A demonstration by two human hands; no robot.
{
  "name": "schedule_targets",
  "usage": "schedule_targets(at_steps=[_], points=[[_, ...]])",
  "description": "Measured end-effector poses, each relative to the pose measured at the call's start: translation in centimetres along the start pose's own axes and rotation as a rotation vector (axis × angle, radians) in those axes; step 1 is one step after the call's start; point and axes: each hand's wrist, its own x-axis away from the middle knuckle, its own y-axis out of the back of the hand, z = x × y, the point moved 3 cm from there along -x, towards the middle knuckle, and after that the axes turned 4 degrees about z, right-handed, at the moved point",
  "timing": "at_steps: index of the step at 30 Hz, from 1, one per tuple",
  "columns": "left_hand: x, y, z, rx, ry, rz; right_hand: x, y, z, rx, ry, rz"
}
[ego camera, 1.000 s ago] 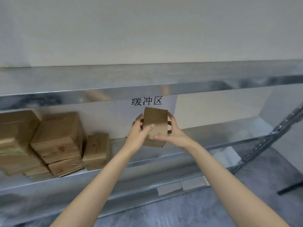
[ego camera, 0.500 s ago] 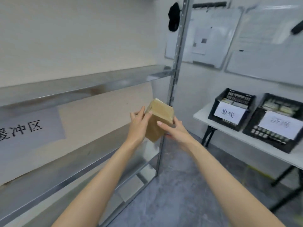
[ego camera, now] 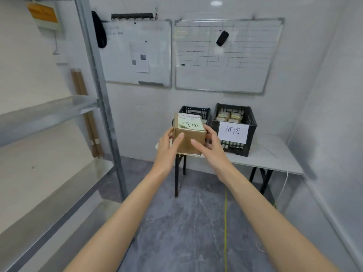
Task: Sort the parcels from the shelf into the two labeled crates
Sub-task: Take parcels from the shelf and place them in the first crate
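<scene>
A small brown cardboard parcel (ego camera: 189, 139) with a pale green handwritten label on top is held at chest height between both hands. My left hand (ego camera: 168, 147) grips its left side and my right hand (ego camera: 211, 147) grips its right side. Behind it on a white table (ego camera: 273, 156) stand two black crates. The right crate (ego camera: 234, 128) carries a white label reading 济南 and holds several parcels. The left crate (ego camera: 194, 111) is mostly hidden behind the parcel, so its label cannot be seen.
The metal shelf (ego camera: 49, 112) runs along the left, with its upright post (ego camera: 98, 91) close to my left arm. Two whiteboards (ego camera: 225, 55) hang on the back wall. Grey floor lies between me and the table, with a yellow cord (ego camera: 225, 222) across it.
I have turned right from the shelf toward the table. The parcel, held in both hands throughout, has been tilted so that its labelled top faces me.
</scene>
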Motion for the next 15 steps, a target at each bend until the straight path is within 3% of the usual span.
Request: schedule_targets(at_steps=[8,15], points=[[-11.8,-5.4,3.7,0.054,-0.032,0.090,-8.8,7.3,-2.7,0.090,0.039,-0.139],[-22.6,-7.5,6.8,-0.088,-0.054,0.222,-17.7,10.6,-5.2,0.203,0.057,-0.231]])
